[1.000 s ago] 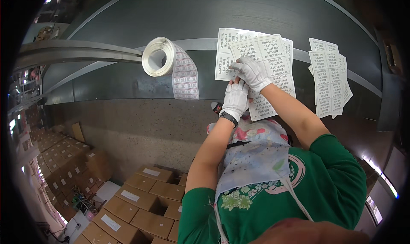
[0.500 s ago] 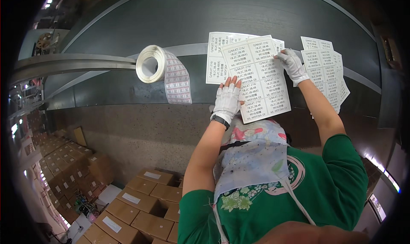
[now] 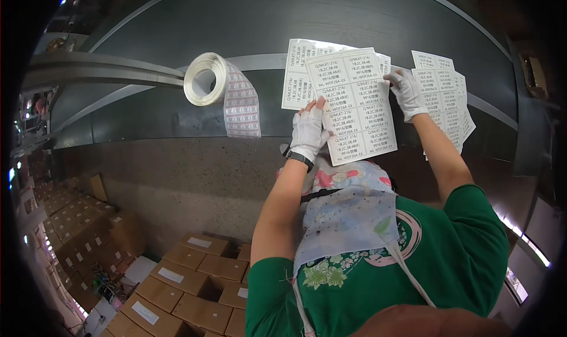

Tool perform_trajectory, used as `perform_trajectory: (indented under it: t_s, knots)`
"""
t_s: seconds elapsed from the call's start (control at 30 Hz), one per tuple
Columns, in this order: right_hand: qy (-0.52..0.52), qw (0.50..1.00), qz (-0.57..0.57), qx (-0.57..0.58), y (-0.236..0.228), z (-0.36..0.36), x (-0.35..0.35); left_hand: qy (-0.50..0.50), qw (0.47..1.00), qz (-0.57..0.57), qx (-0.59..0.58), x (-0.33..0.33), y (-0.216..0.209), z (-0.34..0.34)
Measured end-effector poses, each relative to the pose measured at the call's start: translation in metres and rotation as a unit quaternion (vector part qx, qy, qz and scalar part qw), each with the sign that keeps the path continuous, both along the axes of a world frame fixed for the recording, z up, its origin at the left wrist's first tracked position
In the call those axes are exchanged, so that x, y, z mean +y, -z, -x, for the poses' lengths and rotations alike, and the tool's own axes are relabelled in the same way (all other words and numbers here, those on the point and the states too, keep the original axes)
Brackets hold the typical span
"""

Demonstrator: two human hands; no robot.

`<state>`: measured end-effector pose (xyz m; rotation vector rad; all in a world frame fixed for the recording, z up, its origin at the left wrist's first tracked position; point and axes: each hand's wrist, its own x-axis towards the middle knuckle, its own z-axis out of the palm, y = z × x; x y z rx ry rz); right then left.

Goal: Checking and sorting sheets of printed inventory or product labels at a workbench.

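A white sheet of printed labels (image 3: 351, 115) lies at a slant over other label sheets (image 3: 292, 80), its near end reaching past the table's front edge. My left hand (image 3: 308, 131), in a white fingertip-free glove, rests along the sheet's left edge with fingers stretched out and their tips on the paper. At the upper right edge of the same sheet, my right hand (image 3: 409, 95), gloved alike, has bent fingers pinching near the border. How many layers it grips cannot be made out. Right of that hand is a fanned pile of similar label sheets (image 3: 440, 83).
A roll of small pink-printed labels (image 3: 220, 77) stands on the dark table (image 3: 266, 24) to the left, its loose strip hanging toward me. Beside it a metal rail (image 3: 112, 71) reaches in from the left. Brown cartons (image 3: 204, 313) are stacked at the lower left.
My left hand has slid slightly up along the sheet's left edge. The right fingers have curled a little more at its right edge. The whole view has shifted slightly.
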<state>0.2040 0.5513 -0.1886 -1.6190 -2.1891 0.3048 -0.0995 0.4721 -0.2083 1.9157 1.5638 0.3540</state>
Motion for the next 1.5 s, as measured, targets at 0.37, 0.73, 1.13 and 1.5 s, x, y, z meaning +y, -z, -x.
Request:
perform_trajectory:
  t_s: [0.37,0.73,1.13,1.5]
  knots:
    - [-0.157,0.985,0.026,0.073,0.012,0.154,-0.05,-0.017,0.99,-0.132,-0.046,0.014,0.023,0.012]
    - [-0.113,0.993,0.001,0.039,0.024,0.03,-0.039,-0.022,0.993,-0.107,-0.035,0.013,0.024,0.01]
    - [0.002,1.0,0.011,0.024,-0.014,-0.003,-0.053,-0.018,0.996,-0.086,-0.003,0.03,0.022,0.005]
    - [-0.152,0.985,0.034,0.072,0.007,0.128,-0.07,-0.004,0.994,-0.098,-0.057,-0.004,0.021,0.002]
